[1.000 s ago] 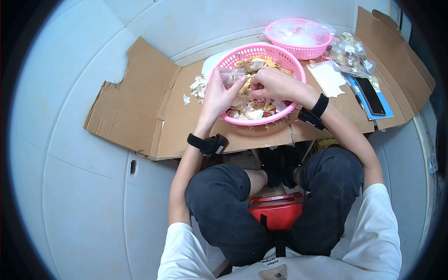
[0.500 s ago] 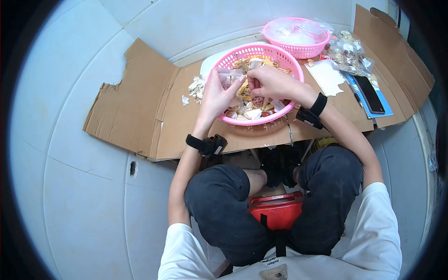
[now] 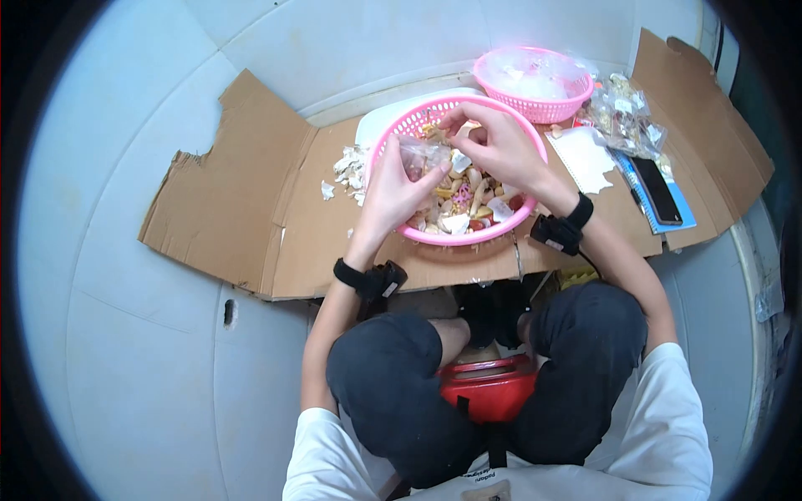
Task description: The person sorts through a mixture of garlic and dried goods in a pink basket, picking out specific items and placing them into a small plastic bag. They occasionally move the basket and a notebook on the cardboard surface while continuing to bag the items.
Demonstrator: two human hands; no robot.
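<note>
My left hand is closed on a small clear plastic bag, held over the near-left part of a pink perforated basket. Inside the basket lies a mix of dried-looking pieces: pale chunks, yellowish strips, white slices and reddish bits. Above the basket's far side, my right hand has its thumb and fingers pinched close together, just right of the bag. Whatever is between those fingertips is too small to make out.
Behind stands a second pink basket with clear plastic bags. To the right are filled packets, white torn paper, and a phone on a blue notebook. White pieces lie left on the cardboard.
My right hand has moved from beside the bag toward the far side of the basket, uncovering more of the pieces. My left hand still holds the bag. The camera view has shifted slightly.
</note>
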